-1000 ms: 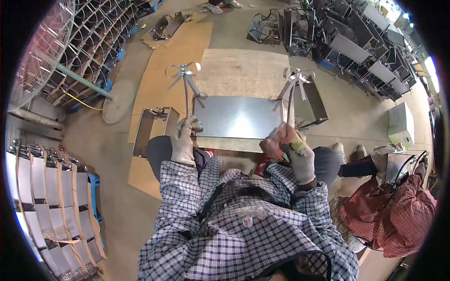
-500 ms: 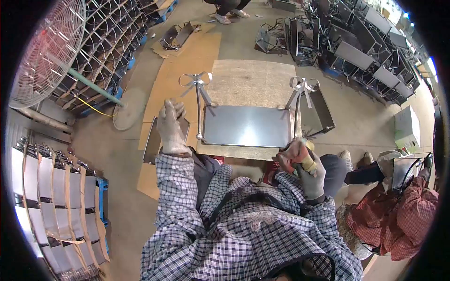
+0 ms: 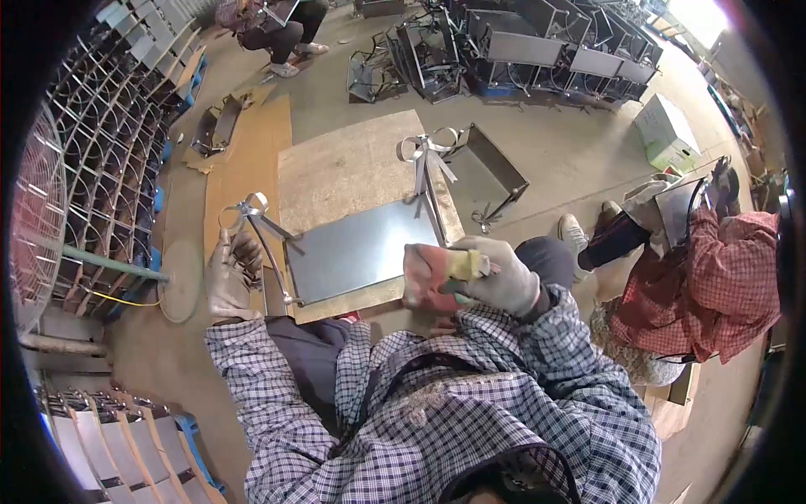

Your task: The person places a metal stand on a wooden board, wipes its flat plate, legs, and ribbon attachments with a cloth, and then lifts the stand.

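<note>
A flat grey metal panel [image 3: 361, 250] lies on a wooden board [image 3: 344, 160], with a curved rod and a ribbon-like metal bow at each side. Beside the left bow [image 3: 252, 204] is my gloved left hand [image 3: 232, 275], raised with its fingers curled loosely apart and nothing seen in them. My gloved right hand [image 3: 502, 275] is closed on a red and yellow cloth [image 3: 432, 273], held over the panel's right front corner. The right bow [image 3: 428, 151] stands farther back. The cloth partly hides that corner.
An open metal tray [image 3: 487, 164] lies right of the board. A co-worker in red checks [image 3: 730, 269] sits at the right, holding a metal part. Another person [image 3: 281, 38] crouches at the back left. Metal frames [image 3: 525, 49] are piled behind; a fan [image 3: 40, 218] stands left.
The view has turned, so the panel now appears tilted. My left hand has left the left rod's lower end and risen beside the bow. My right hand has moved the cloth over the panel's corner.
</note>
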{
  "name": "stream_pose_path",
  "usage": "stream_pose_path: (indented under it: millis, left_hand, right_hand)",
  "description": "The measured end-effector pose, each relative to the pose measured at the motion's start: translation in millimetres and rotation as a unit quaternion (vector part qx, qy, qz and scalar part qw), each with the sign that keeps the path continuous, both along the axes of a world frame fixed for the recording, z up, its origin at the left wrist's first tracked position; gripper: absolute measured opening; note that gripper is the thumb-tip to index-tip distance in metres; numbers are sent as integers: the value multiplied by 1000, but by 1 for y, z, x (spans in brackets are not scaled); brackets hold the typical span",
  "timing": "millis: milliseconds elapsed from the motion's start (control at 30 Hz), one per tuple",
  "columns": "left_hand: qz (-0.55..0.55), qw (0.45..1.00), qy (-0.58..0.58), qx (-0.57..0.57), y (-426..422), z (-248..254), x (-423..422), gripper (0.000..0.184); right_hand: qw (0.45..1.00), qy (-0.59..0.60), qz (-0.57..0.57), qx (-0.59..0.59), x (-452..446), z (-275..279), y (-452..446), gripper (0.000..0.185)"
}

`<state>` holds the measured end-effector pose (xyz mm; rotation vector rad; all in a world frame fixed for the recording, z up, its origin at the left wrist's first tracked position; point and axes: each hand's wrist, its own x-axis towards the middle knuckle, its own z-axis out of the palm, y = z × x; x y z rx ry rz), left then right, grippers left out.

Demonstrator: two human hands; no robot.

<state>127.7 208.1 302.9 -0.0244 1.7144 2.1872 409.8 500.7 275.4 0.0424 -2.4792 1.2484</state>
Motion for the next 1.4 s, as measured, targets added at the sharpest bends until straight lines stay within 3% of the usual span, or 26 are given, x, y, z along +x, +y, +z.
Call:
stream_pose_path:
  millis: [33, 67, 133, 233, 267, 300, 400, 500, 733, 833, 867, 967, 1167, 1267, 1400]
  left_hand:
    - [-16, 1000, -18, 13, 1, 5, 3, 47]
    - [-27, 1000, -14, -5, -2, 0, -4, 44]
    - [-72, 996, -18, -55, -2, -21, -21, 44]
    - [-85, 993, 8, -81, -11, -19, -20, 42]
    - [-93, 995, -5, -38, -14, -25, -21, 39]
    - [-105, 994, -17, 5, -18, -34, -26, 36]
    - [-142, 990, 18, -11, -26, -47, -34, 23]
    - [-168, 983, 63, 43, -28, -73, -45, 18]
    - [-36, 999, 21, -25, -12, -76, -31, 16]
    - [-38, 998, 27, -46, -10, -73, -31, 16]
    - [-40, 998, 29, -42, -10, -74, -32, 17]
    - [-47, 998, 30, -41, -13, -83, -36, 17]
    - [-48, 995, -2, -92, -40, -75, -48, 23]
    - [26, 995, 60, -72, -53, -58, -32, 30]
    - [-3, 992, 78, -100, -41, -51, -32, 26]
  right_hand:
    - [998, 25, 15, 61, -7, -2, 2, 20]
    - [999, -14, -8, -35, -16, -9, 0, 14]
    - [997, -17, 7, -71, -27, -21, 4, 15]
    - [997, 42, 55, 31, -53, -16, -2, 26]
    - [997, 45, 54, 36, -59, -19, -6, 30]
    - [998, 31, 36, 40, -62, -30, -7, 28]
    - [993, 39, -32, 105, -65, -60, -10, 22]
    - [988, 72, -9, 133, -72, -49, -14, 22]
    - [991, 99, -39, 80, -76, -43, -24, 25]
    - [986, 129, -64, 87, -77, -47, -27, 28]
    - [991, 81, -63, 83, -75, -52, -26, 21]
    - [993, -14, -59, 101, -65, -66, -21, 29]
    - [977, 59, -49, 199, -67, -69, -20, 29]
    - [988, 17, -66, 137, -69, -68, -22, 30]
    - [994, -66, -50, 73, -69, -43, -30, 32]
